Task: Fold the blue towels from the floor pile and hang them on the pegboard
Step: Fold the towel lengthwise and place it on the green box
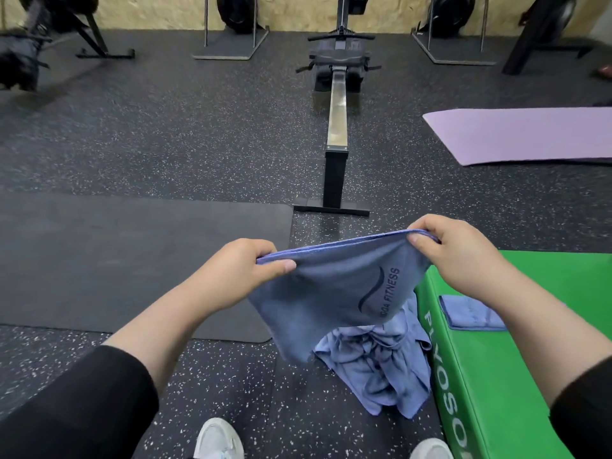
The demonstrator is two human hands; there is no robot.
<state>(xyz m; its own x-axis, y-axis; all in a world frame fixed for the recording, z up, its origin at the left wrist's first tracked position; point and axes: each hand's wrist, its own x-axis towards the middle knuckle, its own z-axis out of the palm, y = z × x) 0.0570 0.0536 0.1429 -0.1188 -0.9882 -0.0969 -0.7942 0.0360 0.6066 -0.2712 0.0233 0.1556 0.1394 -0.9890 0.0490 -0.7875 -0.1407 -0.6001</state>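
Floor: towel pile, mats, plyo box.

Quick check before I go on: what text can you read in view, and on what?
"GA FITNESS", first letters lost in a fold: on the blue towel held up by the left hand and right hand.
"PLYOSO", cut off at the picture's edge: on the side of the green box.
Nothing else readable.
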